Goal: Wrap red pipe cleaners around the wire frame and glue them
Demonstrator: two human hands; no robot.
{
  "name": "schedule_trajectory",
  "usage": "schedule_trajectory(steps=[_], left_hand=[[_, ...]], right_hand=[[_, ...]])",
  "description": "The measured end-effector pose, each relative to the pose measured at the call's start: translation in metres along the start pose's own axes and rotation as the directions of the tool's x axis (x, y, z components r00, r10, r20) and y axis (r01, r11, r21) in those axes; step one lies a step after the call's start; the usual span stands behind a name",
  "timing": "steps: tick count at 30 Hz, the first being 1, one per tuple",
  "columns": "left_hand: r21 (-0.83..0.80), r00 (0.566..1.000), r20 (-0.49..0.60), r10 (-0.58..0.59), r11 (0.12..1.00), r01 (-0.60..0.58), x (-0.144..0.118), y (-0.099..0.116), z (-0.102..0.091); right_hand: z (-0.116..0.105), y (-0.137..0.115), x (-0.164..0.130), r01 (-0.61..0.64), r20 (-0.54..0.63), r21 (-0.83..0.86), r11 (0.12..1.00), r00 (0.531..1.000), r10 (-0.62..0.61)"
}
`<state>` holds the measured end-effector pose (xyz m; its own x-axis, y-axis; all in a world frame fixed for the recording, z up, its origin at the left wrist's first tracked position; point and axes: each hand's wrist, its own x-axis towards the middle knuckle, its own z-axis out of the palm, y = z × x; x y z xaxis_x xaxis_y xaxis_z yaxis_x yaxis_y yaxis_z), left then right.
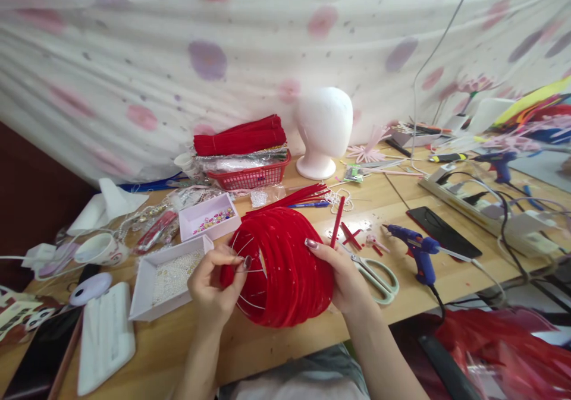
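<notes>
Red wrapped wire frame (285, 266): most hoops covered, bare wire left at its left end (several strands). Left hand (213, 287) pinches there; right hand (343, 272) grips its right side, holding a red strip (338, 221).

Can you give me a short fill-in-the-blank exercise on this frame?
1. Both hands, left hand and right hand, hold a wire frame wrapped in ____ pipe cleaners.
2. The glue gun lying right of the scissors is ____.
3. The white foam mannequin head stands right of a red ____.
4. The white tray by the left hand holds small ____.

Missing words: red; blue; basket; beads
</notes>
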<state>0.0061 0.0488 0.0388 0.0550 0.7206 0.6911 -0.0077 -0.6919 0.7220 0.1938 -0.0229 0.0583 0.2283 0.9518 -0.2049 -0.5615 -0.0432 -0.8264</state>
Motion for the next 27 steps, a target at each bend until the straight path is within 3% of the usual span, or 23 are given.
schedule_trajectory(steps=[17, 23, 27], left_hand=[[-0.069, 0.999, 0.014, -0.044, 0.997, 0.044, -0.008, -0.008, 0.006], [-0.068, 0.998, 0.018, -0.055, 0.996, 0.057, -0.009, -0.009, 0.008], [-0.061, 0.998, 0.016, -0.067, 0.996, 0.068, -0.01, -0.012, 0.007]], right_hand=[[0.001, -0.001, -0.005, -0.094, 0.017, 0.126, 0.988, 0.996, 0.092], [-0.009, 0.009, -0.004, -0.137, -0.113, 0.155, 0.978, 0.981, 0.155], [-0.014, 0.011, -0.002, -0.078, -0.149, 0.1, 0.992, 0.984, 0.093]])
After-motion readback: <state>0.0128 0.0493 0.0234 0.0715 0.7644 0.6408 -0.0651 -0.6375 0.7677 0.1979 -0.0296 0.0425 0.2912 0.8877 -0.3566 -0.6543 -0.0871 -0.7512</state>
